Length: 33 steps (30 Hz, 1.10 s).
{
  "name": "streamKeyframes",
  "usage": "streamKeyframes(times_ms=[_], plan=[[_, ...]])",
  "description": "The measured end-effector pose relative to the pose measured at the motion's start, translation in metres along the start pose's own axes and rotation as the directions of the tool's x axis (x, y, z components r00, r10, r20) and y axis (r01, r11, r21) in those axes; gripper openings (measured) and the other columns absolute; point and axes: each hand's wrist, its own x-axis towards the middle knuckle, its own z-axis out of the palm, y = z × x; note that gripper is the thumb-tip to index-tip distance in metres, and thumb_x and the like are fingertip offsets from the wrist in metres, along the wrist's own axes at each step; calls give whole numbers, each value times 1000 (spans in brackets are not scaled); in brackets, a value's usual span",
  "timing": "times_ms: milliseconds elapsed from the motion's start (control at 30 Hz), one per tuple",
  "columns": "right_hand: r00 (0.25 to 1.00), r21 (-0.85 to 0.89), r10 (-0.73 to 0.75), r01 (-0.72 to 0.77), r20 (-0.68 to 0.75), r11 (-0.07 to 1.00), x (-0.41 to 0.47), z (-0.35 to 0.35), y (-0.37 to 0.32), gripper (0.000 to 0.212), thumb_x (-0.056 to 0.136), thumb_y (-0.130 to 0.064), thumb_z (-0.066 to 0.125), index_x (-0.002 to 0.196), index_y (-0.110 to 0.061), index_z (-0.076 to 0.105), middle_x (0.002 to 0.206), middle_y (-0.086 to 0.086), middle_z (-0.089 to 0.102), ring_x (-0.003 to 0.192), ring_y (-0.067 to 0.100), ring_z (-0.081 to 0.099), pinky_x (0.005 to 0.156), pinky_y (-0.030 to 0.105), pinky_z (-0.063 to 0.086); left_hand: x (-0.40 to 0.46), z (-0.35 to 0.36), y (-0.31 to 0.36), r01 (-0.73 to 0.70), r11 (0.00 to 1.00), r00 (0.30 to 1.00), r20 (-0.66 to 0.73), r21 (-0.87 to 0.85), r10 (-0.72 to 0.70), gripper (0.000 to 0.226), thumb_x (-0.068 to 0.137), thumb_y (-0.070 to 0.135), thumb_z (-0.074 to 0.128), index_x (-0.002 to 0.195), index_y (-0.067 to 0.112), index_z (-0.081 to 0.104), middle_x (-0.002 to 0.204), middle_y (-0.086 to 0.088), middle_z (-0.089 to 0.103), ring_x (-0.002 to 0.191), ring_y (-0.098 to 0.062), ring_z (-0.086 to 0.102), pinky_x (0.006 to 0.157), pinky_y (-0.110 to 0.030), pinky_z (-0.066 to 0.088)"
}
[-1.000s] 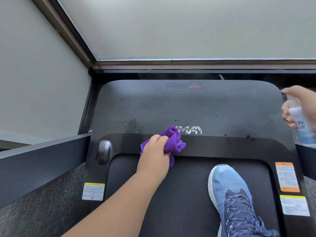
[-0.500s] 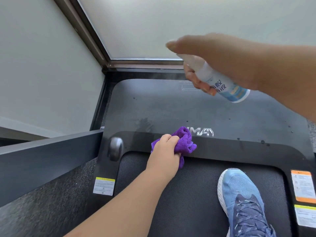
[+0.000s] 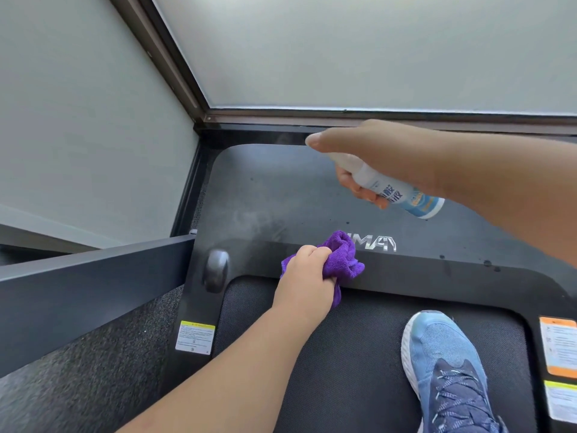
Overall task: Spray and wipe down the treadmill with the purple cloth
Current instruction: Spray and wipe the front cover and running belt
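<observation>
Treadmill hood (image 3: 281, 195), spray bottle (image 3: 390, 192) nozzle pointing left

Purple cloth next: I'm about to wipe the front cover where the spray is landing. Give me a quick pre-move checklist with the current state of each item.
1. Purple cloth gripped: ok, the left hand holds it bunched, resting on the treadmill cover's rear edge.
2. Surface wetted: ok, a pale mist patch lies on the cover left of the cloth.
3. Spray bottle out of the wipe path: not ok, the right hand holds it over the cover's middle.
4. Spraying finished: cannot tell, a finger lies over the nozzle.
5. Path left of the cloth free: ok up to the grey knob.
6. Blue shoe away from the cloth: ok, it stands on the belt, to the right.
</observation>
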Motion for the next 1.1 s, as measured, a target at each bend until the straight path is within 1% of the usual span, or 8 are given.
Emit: streamKeyframes(times_ms=[233, 367, 500, 667, 900, 1000, 1067, 1100], plan=[[985, 130, 165, -158, -49, 979, -10, -19, 56, 63, 91, -64, 54, 63, -8, 54, 61, 19, 50, 49, 27, 47, 56, 34, 42, 1, -3, -2, 0, 995, 999, -38, -96, -4, 5, 93, 23, 55, 90, 26, 58, 99, 7, 57, 91, -17, 58, 81, -46, 54], [979, 235, 197, -182, -43, 955, -20, -23, 83, 63, 92, -63, 53, 63, -7, 52, 60, 18, 49, 49, 26, 45, 57, 34, 41, 0, -24, -4, -13, 973, 982, -187, -230, -31, 7, 98, 34, 57, 103, 34, 62, 99, 11, 66, 95, -10, 63, 86, -39, 54], [987, 367, 159, -158, 30, 916, -26, -26, 98, 65, 94, -62, 50, 64, -4, 49, 59, 16, 44, 49, 27, 41, 57, 36, 37, 7, -66, -9, 4, 942, 915, -378, -336, -139, 9, 99, 37, 63, 107, 35, 63, 100, 15, 69, 97, -5, 65, 89, -34, 54], [987, 441, 149, -163, 67, 883, -26, -27, 111, 65, 88, -62, 51, 61, -2, 48, 58, 16, 40, 49, 27, 39, 53, 34, 37, 50, -120, -40, 117, 943, 800, -533, -310, -275, 24, 95, 47, 63, 98, 23, 61, 93, 7, 67, 90, -18, 65, 87, -43, 54], [977, 484, 191, -215, 99, 848, -17, -40, 138, 70, 84, -67, 56, 64, -1, 47, 59, 18, 41, 49, 29, 39, 51, 34, 39, 103, -180, -57, 223, 961, 823, -497, -165, -276, 44, 105, 54, 43, 98, 16, 64, 88, 1, 64, 90, -27, 60, 79, -37, 44], [968, 496, 222, -250, 116, 832, -15, -46, 152, 73, 80, -70, 59, 64, 0, 46, 58, 18, 41, 48, 29, 40, 51, 35, 39, 135, -189, -65, 377, 920, 862, -322, -111, -392, 60, 107, 59, 25, 135, 17, 58, 129, -8, 62, 120, -32, 56, 99, -39, 41], [965, 518, 229, -263, 129, 814, -17, -49, 160, 75, 75, -71, 62, 63, 0, 46, 58, 17, 41, 46, 29, 40, 50, 35, 39, 146, -182, -76, 436, 898, 888, -193, 58, -418, 60, 106, 56, 29, 144, 14, 50, 143, -13, 55, 128, -37, 52, 107, -44, 40], [964, 531, 229, -265, 134, 805, -17, -50, 163, 75, 72, -72, 64, 62, 0, 46, 58, 17, 40, 45, 28, 40, 49, 34, 39, 148, -175, -81, 423, 896, 899, -185, 136, -397, 59, 105, 54, 35, 145, 13, 47, 145, -15, 53, 128, -38, 52, 108, -47, 42]])
